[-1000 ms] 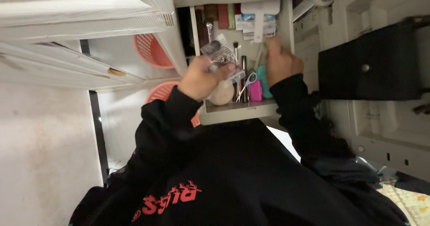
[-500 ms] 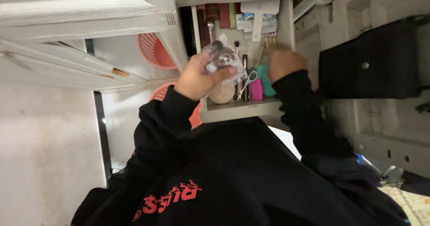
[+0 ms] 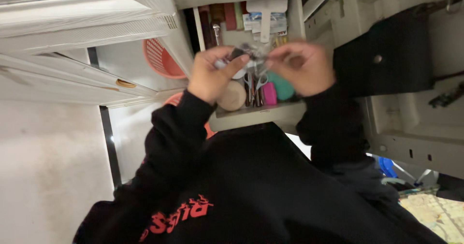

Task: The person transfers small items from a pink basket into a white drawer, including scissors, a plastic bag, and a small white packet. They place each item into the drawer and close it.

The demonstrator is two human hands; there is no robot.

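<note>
Above the open drawer [image 3: 251,116], my left hand [image 3: 212,75] pinched one end of a small clear packet [image 3: 249,53], fingers closed on it. Its long axis ran sideways between both hands. At the other end my right hand [image 3: 304,70] gripped it too, equally near, over the scissors [image 3: 255,84].

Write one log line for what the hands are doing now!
left hand: holds clear packet | right hand: pinches packet's other end | below: open drawer, scissors
</note>
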